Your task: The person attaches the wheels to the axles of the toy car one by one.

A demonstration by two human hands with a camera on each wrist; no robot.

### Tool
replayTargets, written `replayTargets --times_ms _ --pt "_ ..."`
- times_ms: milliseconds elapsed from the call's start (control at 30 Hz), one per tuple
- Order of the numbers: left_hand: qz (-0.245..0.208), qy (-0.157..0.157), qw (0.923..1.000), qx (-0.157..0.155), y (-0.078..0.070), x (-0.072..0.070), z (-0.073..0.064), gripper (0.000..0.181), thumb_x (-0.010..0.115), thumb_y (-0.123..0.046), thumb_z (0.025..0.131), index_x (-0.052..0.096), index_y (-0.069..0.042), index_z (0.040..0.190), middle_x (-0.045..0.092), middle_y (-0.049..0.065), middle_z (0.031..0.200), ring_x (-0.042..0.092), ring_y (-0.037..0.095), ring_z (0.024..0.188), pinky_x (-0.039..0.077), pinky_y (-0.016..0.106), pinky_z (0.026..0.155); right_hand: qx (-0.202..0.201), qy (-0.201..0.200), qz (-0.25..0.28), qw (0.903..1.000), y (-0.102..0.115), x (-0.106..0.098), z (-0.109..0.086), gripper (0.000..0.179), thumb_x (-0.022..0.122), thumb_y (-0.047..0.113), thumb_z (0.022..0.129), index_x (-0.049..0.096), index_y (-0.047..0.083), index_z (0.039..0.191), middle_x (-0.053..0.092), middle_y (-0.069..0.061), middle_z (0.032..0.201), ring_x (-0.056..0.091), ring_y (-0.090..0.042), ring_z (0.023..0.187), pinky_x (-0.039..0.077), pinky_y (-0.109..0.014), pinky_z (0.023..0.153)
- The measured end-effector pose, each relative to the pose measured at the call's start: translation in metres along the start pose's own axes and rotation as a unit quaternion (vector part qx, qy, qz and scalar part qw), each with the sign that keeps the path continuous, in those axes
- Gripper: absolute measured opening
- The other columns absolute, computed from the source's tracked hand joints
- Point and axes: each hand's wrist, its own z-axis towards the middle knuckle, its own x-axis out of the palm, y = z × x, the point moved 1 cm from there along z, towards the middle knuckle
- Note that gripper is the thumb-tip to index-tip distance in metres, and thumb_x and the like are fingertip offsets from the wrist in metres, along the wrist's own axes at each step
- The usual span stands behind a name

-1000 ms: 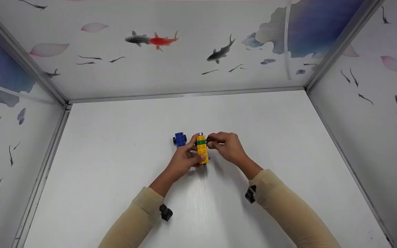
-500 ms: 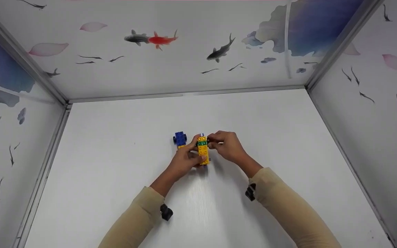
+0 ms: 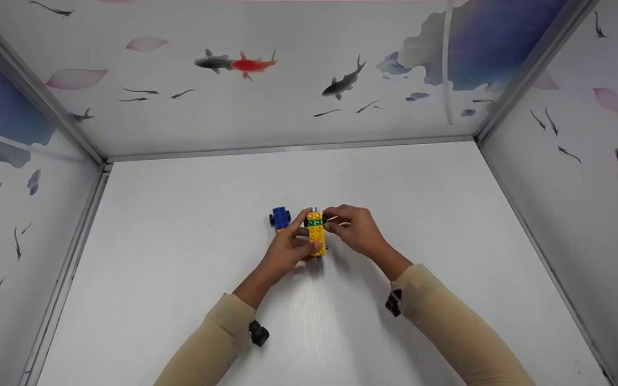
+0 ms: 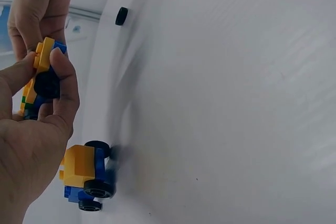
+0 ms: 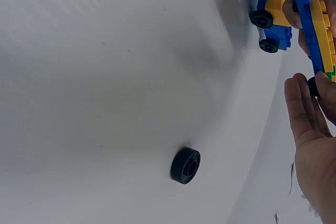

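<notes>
My left hand (image 3: 283, 253) grips a building-block toy car (image 3: 316, 236), with yellow and green bricks over a blue base. The left wrist view shows a black wheel (image 4: 47, 84) on the side of this car, close to my left fingers. At the car's far end, my right hand (image 3: 361, 229) pinches a small black wheel (image 5: 313, 86) against its right side, partly hidden by the thumb. A second toy car (image 3: 281, 217), blue and yellow with black wheels, stands on the table just left of my left hand.
A loose black wheel (image 5: 185, 165) lies on the white table (image 3: 191, 225), hidden in the head view. Printed panels with fish enclose the table at the back (image 3: 287, 107) and both sides.
The held car and both hands stay in nearly the same place, with only slight finger shifts by my right hand at the wheel.
</notes>
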Motion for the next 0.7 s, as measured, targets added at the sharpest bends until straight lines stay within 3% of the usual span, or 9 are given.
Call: replayTargets --times_ms 233,433,700 --pt "-0.011 -0.005 0.9999 0.001 -0.001 0.001 0.001 0.086 0.08 -0.019 0.104 0.035 -0.043 0.173 0.064 0.016 0.141 0.077 0.026 0.113 0.069 0.039 0.09 -0.004 0.0 0.0 1.0 -0.001 -0.003 -0.004 0.037 0.078 0.011 0.104 0.076 0.011 0.141 0.077 -0.012 0.134 0.078 -0.032 0.123 0.065 -0.05 0.104" --pt "-0.029 -0.005 0.9995 0.008 0.001 0.0 0.002 0.087 0.079 -0.012 0.104 0.036 -0.047 0.171 0.059 0.018 0.146 0.077 0.026 0.109 0.069 0.047 0.091 -0.009 -0.004 -0.02 0.9997 -0.011 -0.009 -0.01 0.037 0.078 0.01 0.104 0.075 0.008 0.141 0.078 -0.014 0.131 0.079 -0.033 0.119 0.066 -0.051 0.101" --pt "-0.042 -0.001 0.9991 0.006 0.002 0.0 0.001 0.072 0.079 -0.016 0.104 0.05 -0.043 0.165 0.057 0.016 0.147 0.076 0.024 0.105 0.069 0.035 0.087 0.014 -0.001 -0.082 0.9965 -0.032 -0.022 -0.019 0.035 0.08 0.008 0.1 0.078 0.002 0.134 0.077 -0.018 0.126 0.076 -0.033 0.114 0.066 -0.052 0.097"
